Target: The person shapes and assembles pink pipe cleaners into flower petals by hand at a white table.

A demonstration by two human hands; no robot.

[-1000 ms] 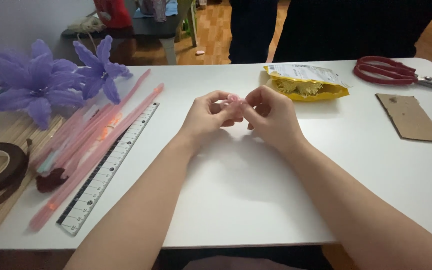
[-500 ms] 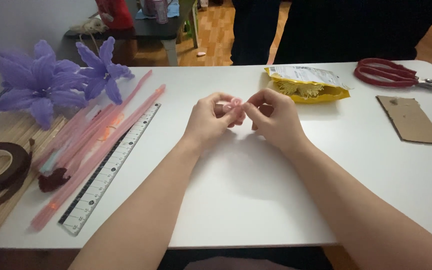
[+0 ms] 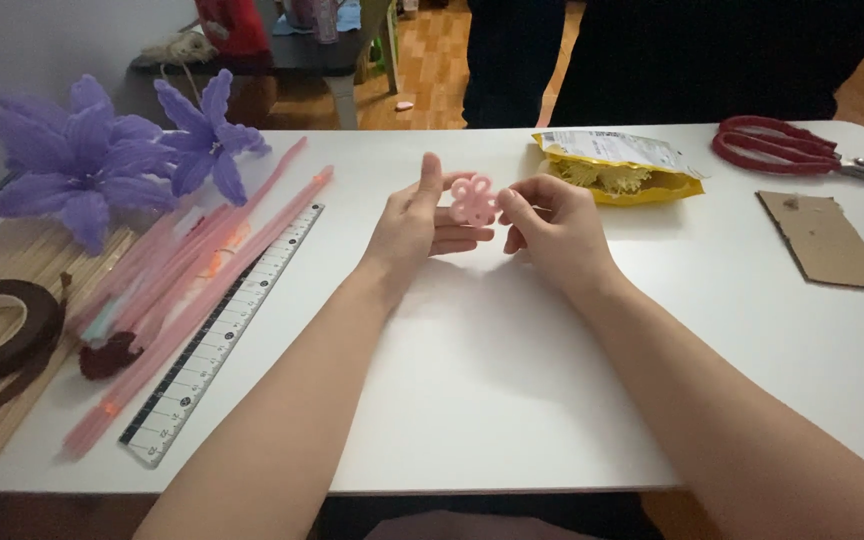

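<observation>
Bare table (image 3: 512,400) below; snack bag (image 3: 617,170) beyond.

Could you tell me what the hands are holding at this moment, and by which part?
A small pink looped piece, held up between both hands: the right hand pinches its right edge, and the left hand supports its left side with open fingers.
</observation>
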